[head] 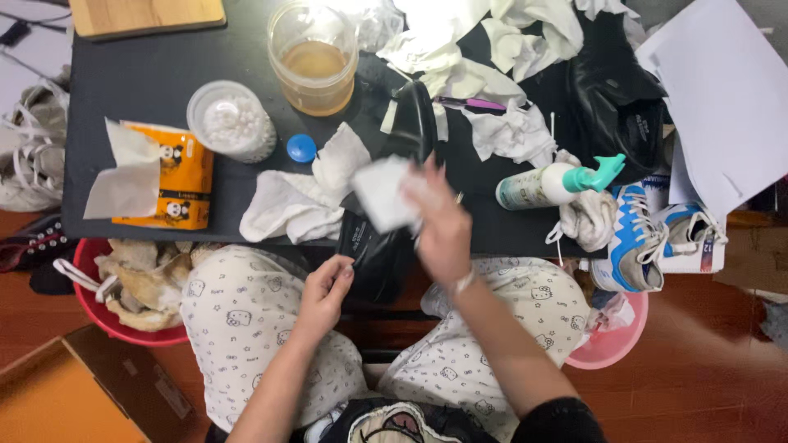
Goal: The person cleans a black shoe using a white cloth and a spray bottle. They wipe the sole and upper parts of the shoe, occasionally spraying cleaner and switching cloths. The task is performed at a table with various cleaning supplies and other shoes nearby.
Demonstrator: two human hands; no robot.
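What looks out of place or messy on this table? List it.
Crumpled wipes lie heaped across the table's far right. A blue cap lies loose, off any bottle. The spray bottle lies on its side. A sneaker hangs over the edge. The right hand presses a wipe on a black shoe; the left hand steadies it.
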